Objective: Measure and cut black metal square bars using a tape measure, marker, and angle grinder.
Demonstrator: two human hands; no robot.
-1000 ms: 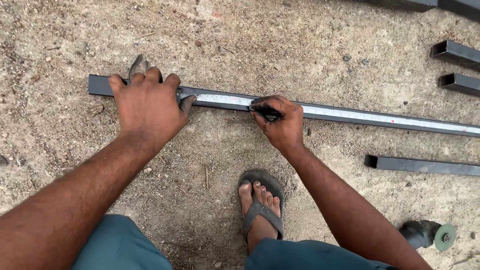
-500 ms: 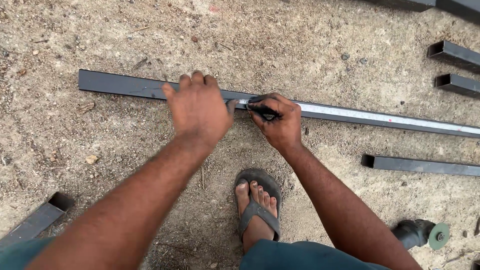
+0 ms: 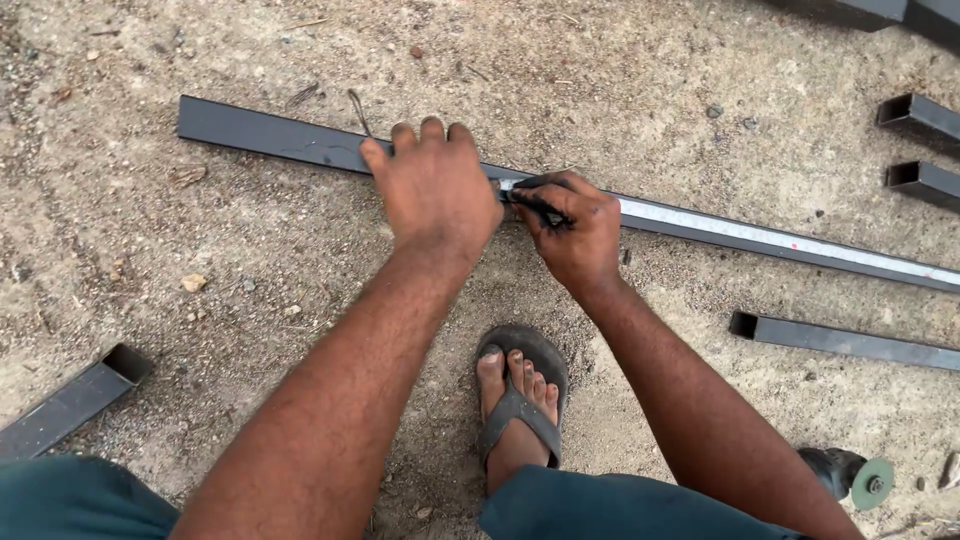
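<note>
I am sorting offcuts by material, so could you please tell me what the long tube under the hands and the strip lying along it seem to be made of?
The long tube looks like dark, matte steel: flat faces, sharp edges, square section like the hollow offcuts nearby. The pale strip along it looks like a metal measuring tape, though painted steel or fabric cannot be ruled out.

Bare forearms, no sleeves; teal trousers (image 3: 620, 505) at both knees; dark worn flip-flop sandal (image 3: 525, 400) on one foot

Hands (image 3: 500, 205) on long tube (image 3: 270, 134), foot (image 3: 515, 400) below, short tubes (image 3: 850, 342) right, grinder (image 3: 850, 475) lower right
</note>
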